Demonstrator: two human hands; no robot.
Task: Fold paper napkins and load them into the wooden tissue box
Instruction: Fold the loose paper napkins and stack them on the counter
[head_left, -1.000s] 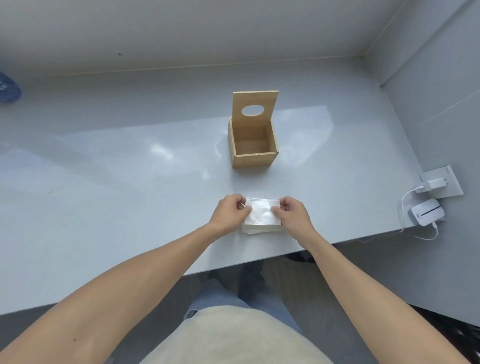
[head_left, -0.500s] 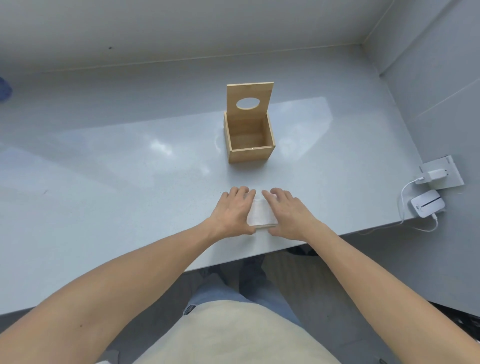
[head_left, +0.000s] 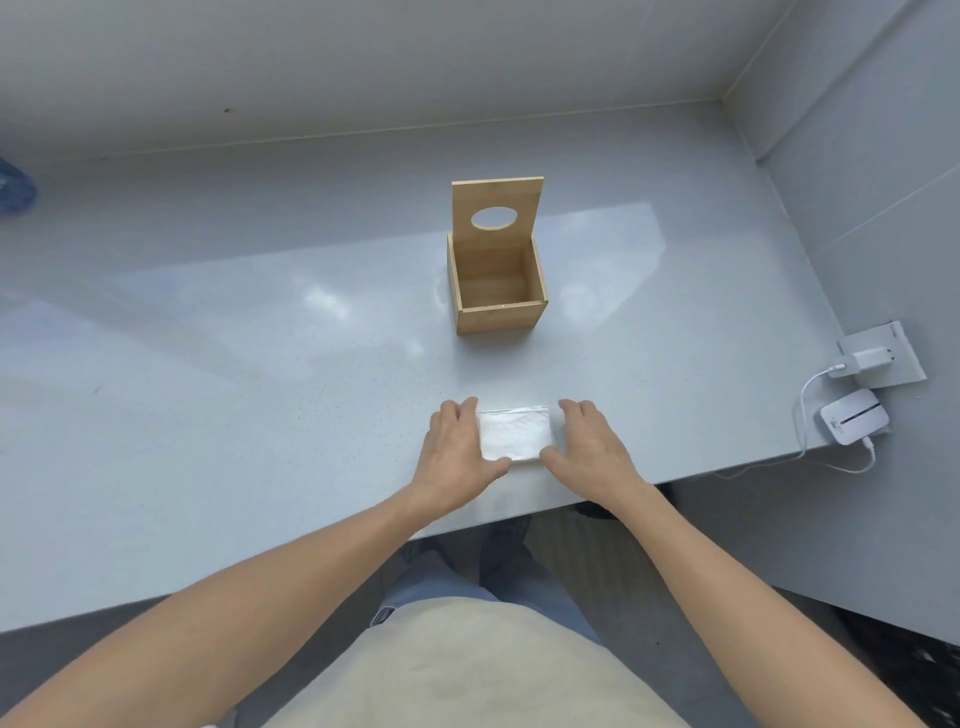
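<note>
A small stack of folded white paper napkins (head_left: 514, 435) lies flat near the front edge of the grey table (head_left: 260, 395). My left hand (head_left: 454, 449) rests flat against the stack's left side, fingers stretched forward. My right hand (head_left: 589, 446) lies flat at its right side, thumb touching the near corner. Neither hand grips the napkins. The wooden tissue box (head_left: 496, 291) stands farther back, its interior bare, its lid with an oval hole raised upright behind it.
At the table's right edge sit a white device (head_left: 854, 423) with a cable and a white charger plugged into a socket block (head_left: 878, 356). A blue object (head_left: 13, 184) shows at the far left edge. Walls close the back and right.
My hands pinched the napkins a second ago, then pressed flat over them. Now they have slid apart to the stack's sides, uncovering its top.
</note>
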